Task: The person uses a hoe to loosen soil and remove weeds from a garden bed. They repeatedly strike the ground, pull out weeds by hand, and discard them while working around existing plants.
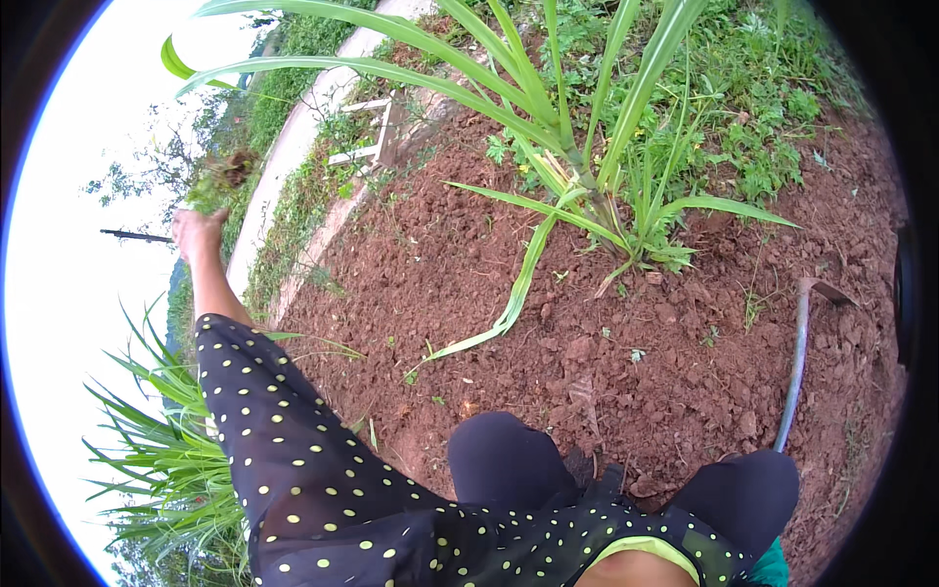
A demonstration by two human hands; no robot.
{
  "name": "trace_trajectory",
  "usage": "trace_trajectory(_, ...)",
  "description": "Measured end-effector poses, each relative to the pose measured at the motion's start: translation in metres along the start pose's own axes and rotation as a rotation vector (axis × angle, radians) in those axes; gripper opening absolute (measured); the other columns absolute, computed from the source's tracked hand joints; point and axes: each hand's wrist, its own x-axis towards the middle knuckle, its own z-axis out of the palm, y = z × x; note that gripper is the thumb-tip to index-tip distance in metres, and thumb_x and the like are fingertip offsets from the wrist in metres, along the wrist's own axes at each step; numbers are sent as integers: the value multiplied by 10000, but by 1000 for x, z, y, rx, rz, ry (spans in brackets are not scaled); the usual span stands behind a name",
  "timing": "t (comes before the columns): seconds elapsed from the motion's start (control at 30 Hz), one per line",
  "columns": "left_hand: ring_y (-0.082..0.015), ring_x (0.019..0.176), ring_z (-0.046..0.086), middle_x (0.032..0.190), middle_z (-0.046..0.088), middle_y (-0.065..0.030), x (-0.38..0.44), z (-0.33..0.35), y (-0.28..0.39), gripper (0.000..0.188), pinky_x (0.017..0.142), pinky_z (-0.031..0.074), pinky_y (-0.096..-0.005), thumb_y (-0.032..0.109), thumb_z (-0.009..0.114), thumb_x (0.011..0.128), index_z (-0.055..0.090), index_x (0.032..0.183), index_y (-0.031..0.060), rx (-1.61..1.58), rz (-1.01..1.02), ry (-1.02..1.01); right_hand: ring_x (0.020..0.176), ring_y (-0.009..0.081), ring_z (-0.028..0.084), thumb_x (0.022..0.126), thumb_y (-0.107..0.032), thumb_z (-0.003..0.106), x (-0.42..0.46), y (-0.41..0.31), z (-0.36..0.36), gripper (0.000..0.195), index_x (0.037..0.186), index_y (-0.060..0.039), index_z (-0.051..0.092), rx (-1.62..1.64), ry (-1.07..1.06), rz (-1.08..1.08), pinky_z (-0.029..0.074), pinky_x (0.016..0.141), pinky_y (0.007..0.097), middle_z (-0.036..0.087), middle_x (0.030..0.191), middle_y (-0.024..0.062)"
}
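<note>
My left hand (198, 231) is stretched far out to the left, thumb apart from the fingers. Just beyond its fingertips is a motion-blurred clump of weeds (220, 180) with brown roots, which looks loose in the air. My right hand is out of view. Before me lies loose reddish soil (455, 293). A tall plant with long, strap-like leaves and a cane-like stem (587, 180) grows from it. On the right, a hoe (798, 359) rests on the ground, its blade on the far end and its handle running behind my right knee (741, 491).
Green weeds (755, 125) cover the ground behind the tall plant. A pale frame-like object (381, 132) stands by a concrete edge and path (293, 158) at the upper left. Long-leaved grass (176, 447) grows at the lower left. A dark thin bar (136, 235) shows beside my left hand.
</note>
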Motion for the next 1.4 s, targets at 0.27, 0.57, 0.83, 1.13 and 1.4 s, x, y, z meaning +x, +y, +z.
trace_trajectory(0.27,-116,748,556,809,606,-55,-306,46,146,179,679,446,-249,143,573,805,616,912,7,-909,911,-1272,766,382,587,668,-269,597,-3,-13,-36,456,1059,-54,501,-115,63,78,458,667,432,593,778,219)
trace_trajectory(0.57,-363,867,552,919,565,-226,-593,41,283,452,772,441,-418,306,595,771,483,1013,-59,-759,1584,-1031,761,403,560,682,-257,552,-21,-41,-36,281,879,-65,496,-68,-19,136,435,658,459,575,758,215)
trace_trajectory(0.83,-313,870,594,894,597,-195,-693,41,367,326,746,472,-400,254,587,766,500,951,-1,-627,1161,-927,742,397,558,688,-220,541,-26,-46,-37,236,864,-64,528,-13,3,149,435,652,432,573,732,206)
trace_trajectory(1.13,-322,874,596,900,611,-191,-690,55,357,184,748,476,-406,96,466,775,604,879,33,-606,1398,-1026,749,385,569,690,-210,535,-21,-39,-35,226,869,-71,547,21,49,155,439,656,426,584,741,204)
trace_trajectory(1.4,-388,876,550,892,579,-231,-642,70,308,217,742,428,-478,80,424,774,549,948,45,-654,1786,-1178,648,301,565,695,-151,519,-19,-31,-33,239,910,-55,558,6,77,105,427,601,371,556,675,160)
